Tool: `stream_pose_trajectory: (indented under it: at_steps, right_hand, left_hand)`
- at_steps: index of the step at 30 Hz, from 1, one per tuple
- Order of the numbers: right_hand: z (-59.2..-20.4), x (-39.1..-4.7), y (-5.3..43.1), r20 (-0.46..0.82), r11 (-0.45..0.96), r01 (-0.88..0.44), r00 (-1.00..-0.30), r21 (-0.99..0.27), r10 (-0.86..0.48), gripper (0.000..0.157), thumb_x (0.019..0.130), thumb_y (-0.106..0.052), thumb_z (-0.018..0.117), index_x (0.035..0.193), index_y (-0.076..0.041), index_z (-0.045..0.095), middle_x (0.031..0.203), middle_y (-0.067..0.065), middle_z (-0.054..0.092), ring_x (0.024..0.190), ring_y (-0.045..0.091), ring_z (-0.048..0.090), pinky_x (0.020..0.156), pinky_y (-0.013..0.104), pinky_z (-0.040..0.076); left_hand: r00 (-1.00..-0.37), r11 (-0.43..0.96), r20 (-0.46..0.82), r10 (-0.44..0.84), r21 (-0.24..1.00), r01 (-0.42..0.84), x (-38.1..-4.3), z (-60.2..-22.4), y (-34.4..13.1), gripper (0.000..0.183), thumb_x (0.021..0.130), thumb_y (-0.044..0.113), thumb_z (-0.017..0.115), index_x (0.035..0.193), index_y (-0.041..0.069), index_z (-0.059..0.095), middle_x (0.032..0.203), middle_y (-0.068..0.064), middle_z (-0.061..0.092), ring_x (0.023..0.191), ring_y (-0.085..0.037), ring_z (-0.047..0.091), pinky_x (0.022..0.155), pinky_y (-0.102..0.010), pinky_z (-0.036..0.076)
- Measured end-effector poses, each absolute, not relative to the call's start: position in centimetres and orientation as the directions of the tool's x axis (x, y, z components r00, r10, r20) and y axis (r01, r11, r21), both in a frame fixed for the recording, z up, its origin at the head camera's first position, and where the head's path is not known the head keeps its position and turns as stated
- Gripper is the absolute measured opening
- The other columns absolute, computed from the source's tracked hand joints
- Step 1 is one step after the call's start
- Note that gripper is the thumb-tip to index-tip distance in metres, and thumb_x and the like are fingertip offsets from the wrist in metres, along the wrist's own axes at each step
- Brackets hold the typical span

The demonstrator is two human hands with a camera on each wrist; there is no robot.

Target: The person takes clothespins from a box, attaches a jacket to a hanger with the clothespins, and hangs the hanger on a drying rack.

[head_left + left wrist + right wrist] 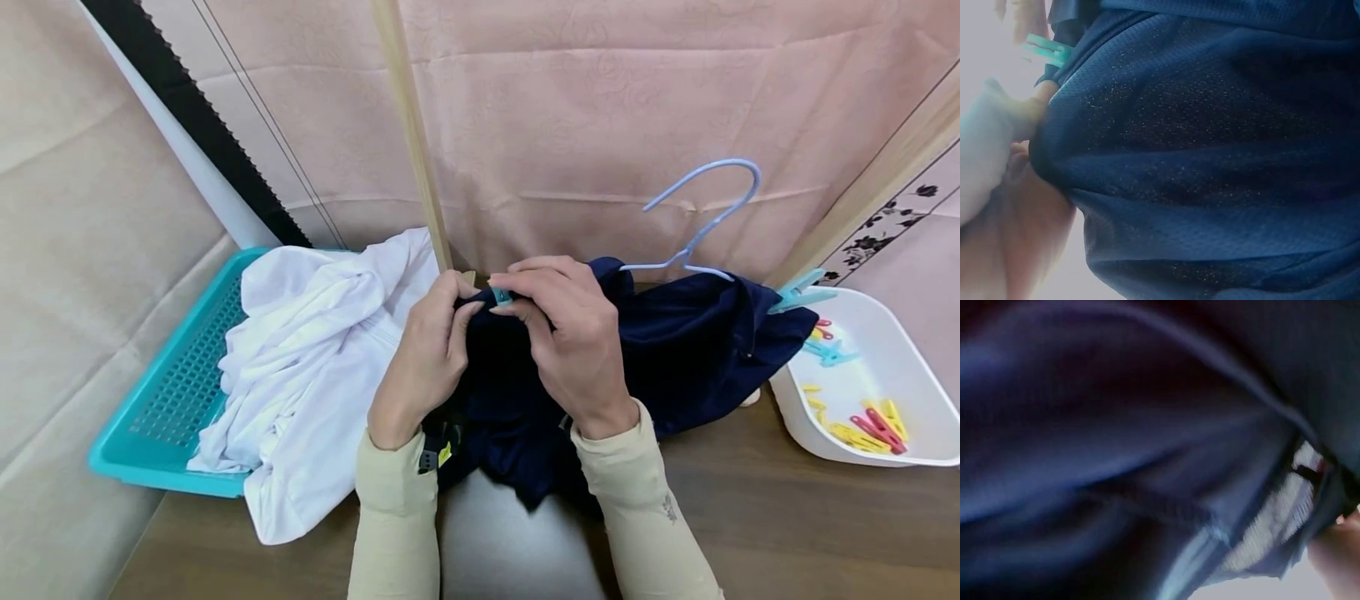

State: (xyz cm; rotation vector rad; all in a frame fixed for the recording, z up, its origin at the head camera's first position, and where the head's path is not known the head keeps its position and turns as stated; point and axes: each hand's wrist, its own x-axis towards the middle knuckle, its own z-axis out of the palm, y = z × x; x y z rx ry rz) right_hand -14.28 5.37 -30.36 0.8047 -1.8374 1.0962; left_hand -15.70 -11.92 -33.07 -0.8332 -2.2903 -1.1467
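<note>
A navy garment (pixel 697 358) hangs over a light blue hanger (pixel 686 254) in the head view. My left hand (pixel 423 354) pinches the garment's upper edge between thumb and fingers. Just beside it, my right hand (pixel 577 342) pinches a teal clothespin (pixel 501 296) at that same edge. The left wrist view shows this clothespin (pixel 1047 51) against the cloth; its tips are hidden. A second, light blue clothespin (pixel 802 293) grips the garment's right end. Dark cloth (pixel 1116 437) fills most of the blurred right wrist view.
A teal basket (pixel 168 400) at left has a white garment (pixel 315 358) spilling over its front rim. On the right stands a white bin (pixel 930 375) with yellow, red and blue clothespins. A wooden post (pixel 416 125) rises behind my hands, before a pink curtain.
</note>
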Motion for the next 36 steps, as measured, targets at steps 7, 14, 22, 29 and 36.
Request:
stream_pose_trajectory:
  at_steps: [7, 14, 22, 29, 36]
  right_hand:
    - [-29.6, -13.8, 6.5, 0.868, 0.478, -0.819, -0.454, -0.317, -0.201, 0.043, 0.088, -0.008, 0.078, 0.129, 0.001, 0.068, 0.124, 0.014, 0.074, 0.131, 0.029, 0.058, 0.112, 0.035, 0.046]
    - [-27.8, -11.6, 10.0, 0.896, 0.420, -0.792, -0.417, -0.442, 0.155, 0.020, 0.091, 0.000, 0.072, 0.110, 0.003, 0.076, 0.100, 0.015, 0.077, 0.097, 0.024, 0.068, 0.092, 0.030, 0.050]
    - [-28.8, -10.7, 20.1, 0.748, 0.582, -0.493, -0.559, -0.647, 0.358, 0.033, 0.095, 0.008, 0.052, 0.121, 0.002, 0.072, 0.109, 0.008, 0.073, 0.102, 0.001, 0.061, 0.084, 0.013, 0.045]
    - [-31.4, -10.7, 25.1, 0.611, 0.785, -0.323, -0.787, -0.529, 0.087, 0.052, 0.100, 0.003, 0.056, 0.149, -0.013, 0.052, 0.126, 0.026, 0.069, 0.106, -0.028, 0.045, 0.095, 0.001, 0.032]
    - [-32.2, -10.4, 26.3, 0.564, 0.804, -0.365, -0.824, -0.469, -0.045, 0.018, 0.084, 0.002, 0.080, 0.095, -0.012, 0.077, 0.095, -0.001, 0.074, 0.096, -0.021, 0.051, 0.086, 0.003, 0.034]
  left_hand:
    - [-0.730, 0.500, 0.610, 0.309, 0.549, 0.670, -15.9, -33.1, -12.0, 0.010, 0.107, 0.007, 0.048, 0.106, 0.000, 0.055, 0.103, -0.013, 0.065, 0.099, -0.023, 0.065, 0.090, -0.038, 0.052]
    - [-0.759, 0.503, 0.592, 0.273, 0.584, 0.637, -15.8, -33.2, -12.5, 0.011, 0.107, 0.011, 0.049, 0.101, 0.002, 0.053, 0.093, -0.009, 0.060, 0.085, -0.019, 0.057, 0.082, -0.032, 0.048]
    - [-0.760, 0.495, 0.598, 0.253, 0.595, 0.633, -16.2, -33.3, -13.8, 0.010, 0.106, 0.008, 0.050, 0.102, 0.001, 0.055, 0.096, -0.011, 0.063, 0.086, -0.019, 0.058, 0.081, -0.028, 0.045]
    - [-0.762, 0.488, 0.605, 0.233, 0.605, 0.629, -16.3, -33.5, -14.3, 0.009, 0.105, 0.006, 0.051, 0.099, 0.001, 0.054, 0.091, -0.011, 0.058, 0.080, -0.017, 0.051, 0.079, -0.024, 0.042]
    - [-0.772, 0.470, 0.599, 0.211, 0.630, 0.618, -16.0, -33.5, -14.7, 0.010, 0.105, 0.008, 0.052, 0.098, 0.001, 0.053, 0.087, -0.009, 0.055, 0.067, -0.013, 0.042, 0.068, -0.021, 0.038]
